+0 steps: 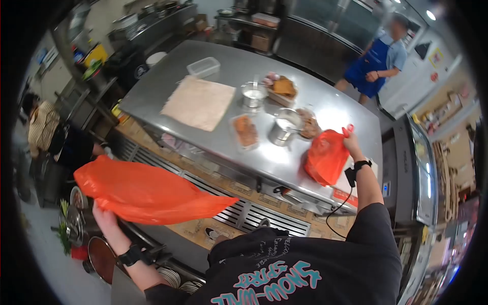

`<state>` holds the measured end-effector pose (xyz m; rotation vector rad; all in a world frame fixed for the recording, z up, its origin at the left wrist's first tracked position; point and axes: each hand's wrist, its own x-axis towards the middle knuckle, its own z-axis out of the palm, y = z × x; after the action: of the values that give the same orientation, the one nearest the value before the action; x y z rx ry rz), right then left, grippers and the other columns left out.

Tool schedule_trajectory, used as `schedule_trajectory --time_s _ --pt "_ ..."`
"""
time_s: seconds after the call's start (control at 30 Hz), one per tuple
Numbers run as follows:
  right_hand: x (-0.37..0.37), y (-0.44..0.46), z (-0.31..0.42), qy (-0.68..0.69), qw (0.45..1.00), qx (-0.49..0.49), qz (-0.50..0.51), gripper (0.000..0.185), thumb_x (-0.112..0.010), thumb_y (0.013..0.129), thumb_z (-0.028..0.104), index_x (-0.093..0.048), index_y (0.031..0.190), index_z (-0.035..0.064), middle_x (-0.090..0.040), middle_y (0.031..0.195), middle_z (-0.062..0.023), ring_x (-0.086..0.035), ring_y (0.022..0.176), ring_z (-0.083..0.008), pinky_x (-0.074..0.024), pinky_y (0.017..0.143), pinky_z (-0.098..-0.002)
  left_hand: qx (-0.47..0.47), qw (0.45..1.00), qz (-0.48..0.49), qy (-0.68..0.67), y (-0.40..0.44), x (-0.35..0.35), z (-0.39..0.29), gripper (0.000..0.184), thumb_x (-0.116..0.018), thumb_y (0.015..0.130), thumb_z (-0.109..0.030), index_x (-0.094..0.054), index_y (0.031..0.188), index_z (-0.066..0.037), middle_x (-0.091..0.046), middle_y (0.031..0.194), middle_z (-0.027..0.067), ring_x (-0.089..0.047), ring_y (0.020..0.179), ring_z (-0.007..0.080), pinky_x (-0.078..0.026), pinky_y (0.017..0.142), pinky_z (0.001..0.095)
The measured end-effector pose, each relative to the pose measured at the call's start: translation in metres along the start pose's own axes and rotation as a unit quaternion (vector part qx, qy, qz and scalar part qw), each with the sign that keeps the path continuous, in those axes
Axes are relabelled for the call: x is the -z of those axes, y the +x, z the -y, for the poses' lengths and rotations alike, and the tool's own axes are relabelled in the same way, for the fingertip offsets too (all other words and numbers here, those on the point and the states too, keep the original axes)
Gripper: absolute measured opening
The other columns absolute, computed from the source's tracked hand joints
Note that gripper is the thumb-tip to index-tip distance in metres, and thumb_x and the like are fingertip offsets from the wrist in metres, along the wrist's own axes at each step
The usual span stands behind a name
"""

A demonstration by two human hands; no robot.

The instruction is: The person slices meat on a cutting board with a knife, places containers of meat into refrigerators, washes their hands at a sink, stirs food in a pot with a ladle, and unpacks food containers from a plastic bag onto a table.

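My left hand (103, 217) is closed on the edge of a large orange plastic bag (147, 193), which billows out to the right over the floor. My right hand (351, 142) grips the gathered top of a red-orange plastic bag (324, 156). That second bag looks full and sits at the right end of the steel table (168, 61). Just left of it are a metal pot (285, 129) with pale contents and a container of brownish food (308, 123). What fills the bag is hidden.
Also on the table are a beige cloth (199, 103), a clear plastic tub (203, 67), a smaller pot (253, 96) and a tub of orange food (245, 132). One person in a blue apron (373, 63) stands beyond; another in stripes (48, 124) is at left.
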<state>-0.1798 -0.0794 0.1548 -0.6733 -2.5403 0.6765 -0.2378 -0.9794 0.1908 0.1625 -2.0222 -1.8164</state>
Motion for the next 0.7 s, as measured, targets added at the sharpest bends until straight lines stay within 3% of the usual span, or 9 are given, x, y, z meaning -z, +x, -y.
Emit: schedule_trajectory --time_s 0.13,0.2,0.27,0.3,0.33,0.43,0.47,0.6,0.7 --pt "-0.041 0.005 0.018 -0.25 0.961 -0.083 0.081 0.04 -0.047 0.076 0.013 -0.048 0.115 0.0041 -0.058 0.098 -0.0242 -0.056 0.09 -0.0397 -0.0462 0.074 -0.0459 0.015 0.997 0.052 -0.057 0.012 0.003 -0.012 0.033 -0.045 0.082 0.002 -0.048 0.115 0.003 -0.056 0.108 0.0104 -0.054 0.096 0.0161 -0.045 0.084 0.0281" --pt "-0.065 -0.019 0.147 -0.425 0.896 -0.129 0.001 0.05 -0.057 0.076 0.019 -0.043 0.121 0.0025 -0.051 0.114 -0.0233 -0.052 0.101 -0.0381 -0.0447 0.08 -0.0443 0.047 0.978 0.07 -0.191 0.03 0.015 0.002 0.027 -0.043 0.087 -0.009 -0.05 0.111 0.004 -0.056 0.108 0.0132 -0.054 0.099 0.0214 -0.044 0.088 0.0332" --pt "-0.105 -0.043 0.268 -0.145 0.968 0.193 0.07 0.064 -0.068 0.071 0.023 -0.04 0.124 -0.0005 -0.042 0.125 -0.0207 -0.038 0.118 -0.0354 -0.032 0.098 -0.0396 0.162 0.862 0.057 -0.477 0.059 0.026 0.025 0.028 -0.041 0.089 -0.014 -0.05 0.108 0.004 -0.056 0.109 0.0166 -0.054 0.101 0.0265 -0.043 0.09 0.0379" --pt "-0.152 -0.053 0.288 -0.039 0.963 0.224 0.146 0.084 -0.076 0.062 0.032 -0.034 0.128 -0.0002 -0.036 0.131 -0.019 -0.036 0.12 -0.031 -0.0291 0.1 -0.0388 0.217 0.82 0.049 -0.527 0.065 0.023 0.016 0.027 -0.039 0.089 -0.013 -0.051 0.107 0.003 -0.057 0.108 0.0165 -0.055 0.1 0.027 -0.043 0.089 0.0389" --pt "-0.168 -0.101 0.385 0.147 0.912 0.21 0.32 0.101 -0.079 0.056 0.036 -0.025 0.134 0.0001 -0.027 0.137 -0.0191 -0.028 0.127 -0.0281 -0.0239 0.103 -0.0371 0.202 0.824 0.084 -0.523 0.073 0.025 0.009 0.027 -0.039 0.089 -0.014 -0.051 0.107 0.003 -0.057 0.108 0.016 -0.055 0.099 0.0266 -0.042 0.09 0.0386" --pt "-0.27 -0.201 0.515 0.194 0.721 0.362 0.559 0.139 -0.085 0.049 0.034 0.021 0.132 0.0001 0.019 0.14 -0.0231 0.016 0.132 -0.0293 0.0026 0.107 -0.0338 0.16 0.865 0.155 -0.449 0.097 0.018 -0.011 0.029 -0.04 0.09 -0.018 -0.05 0.108 0.002 -0.057 0.108 0.0138 -0.055 0.098 0.0251 -0.042 0.09 0.0376" --pt "-0.318 -0.226 0.54 0.261 0.698 0.36 0.562 0.141 -0.085 0.05 0.032 0.028 0.13 0.0033 0.022 0.14 -0.0217 0.002 0.133 -0.0323 -0.0081 0.107 -0.0355 0.138 0.904 0.143 -0.38 0.1 0.015 -0.028 0.03 -0.04 0.091 -0.02 -0.049 0.11 0.001 -0.056 0.109 0.0127 -0.054 0.099 0.0243 -0.042 0.09 0.0371" --pt "-0.396 -0.264 0.633 0.38 0.5 0.011 0.778 0.119 -0.078 0.065 0.02 0.017 0.136 0.0071 -0.024 0.138 -0.0204 -0.038 0.119 -0.0251 -0.0375 0.094 -0.0348 0.174 0.933 0.003 -0.314 0.116 0.03 -0.006 0.035 -0.039 0.092 -0.029 -0.046 0.114 -0.004 -0.051 0.114 0.0087 -0.048 0.104 0.0227 -0.042 0.09 0.0366" --pt "-0.439 -0.251 0.66 0.312 0.419 0.062 0.85 0.077 -0.068 0.075 0.02 -0.023 0.134 0.0028 -0.043 0.129 -0.0094 -0.042 0.113 -0.018 -0.0392 0.091 -0.0339 0.177 0.944 0.037 -0.275 0.157 0.053 0.015 0.038 -0.036 0.093 -0.032 -0.042 0.12 -0.007 -0.047 0.12 0.0081 -0.045 0.108 0.0232 -0.041 0.09 0.0378"
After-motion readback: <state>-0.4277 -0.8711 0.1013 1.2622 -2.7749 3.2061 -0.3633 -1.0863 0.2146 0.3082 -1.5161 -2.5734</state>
